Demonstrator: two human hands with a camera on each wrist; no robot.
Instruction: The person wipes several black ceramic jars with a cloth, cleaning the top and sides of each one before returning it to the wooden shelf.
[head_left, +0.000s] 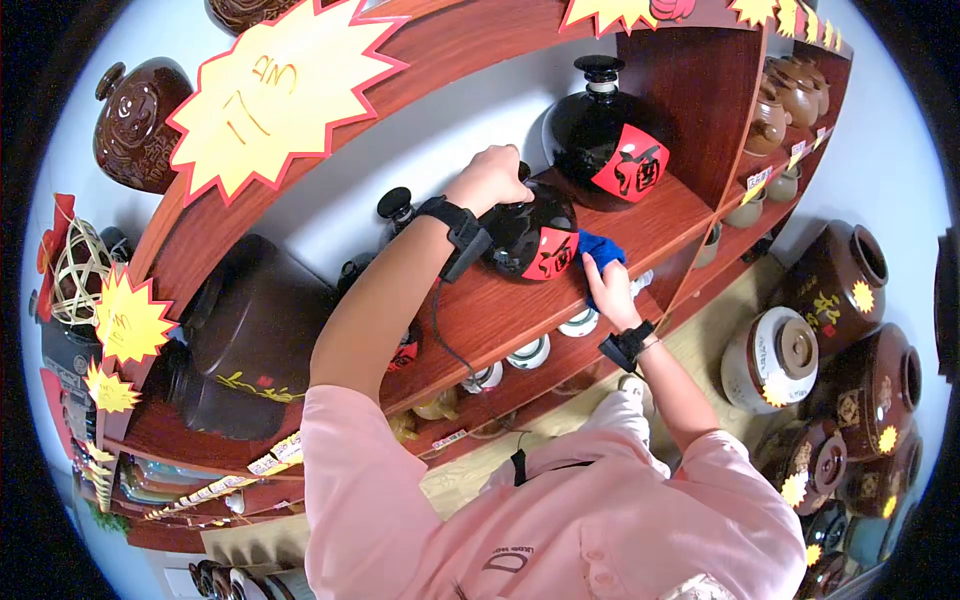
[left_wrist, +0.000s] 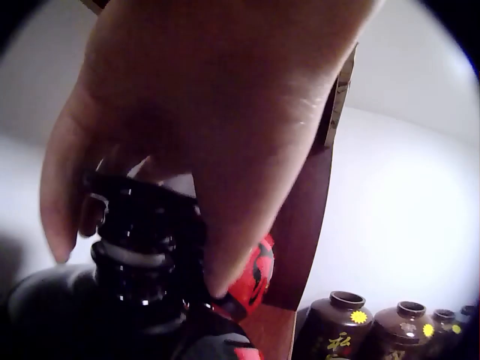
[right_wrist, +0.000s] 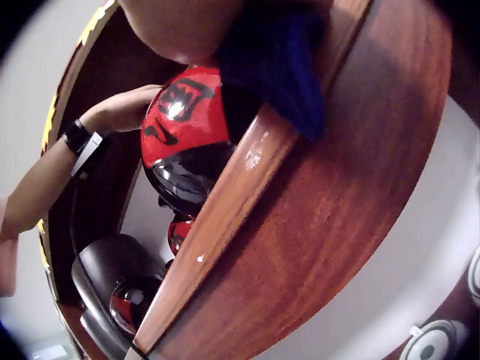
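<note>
A round black wine jar [head_left: 508, 238] with a red diamond label stands on a wooden shelf [head_left: 480, 318]. From above, my left hand [head_left: 487, 180] grips the jar at its neck; in the left wrist view the fingers and thumb come down around the black stopper [left_wrist: 139, 214]. My right hand [head_left: 612, 290] holds a bunched blue cloth [head_left: 600, 250] at the jar's right side, by the shelf's front edge. The right wrist view has that cloth [right_wrist: 281, 75] beside the red label [right_wrist: 184, 112], with part of the right hand [right_wrist: 184, 26] above.
A larger black jar [head_left: 600, 130] with a red label stands behind on the right. Smaller black bottles [head_left: 397, 205] and a big dark jar [head_left: 255, 320] stand to the left. White lidded pots [head_left: 528, 352] sit below. Brown jars [head_left: 830, 285] line the floor at right. A cable [head_left: 440, 325] hangs from the left wrist.
</note>
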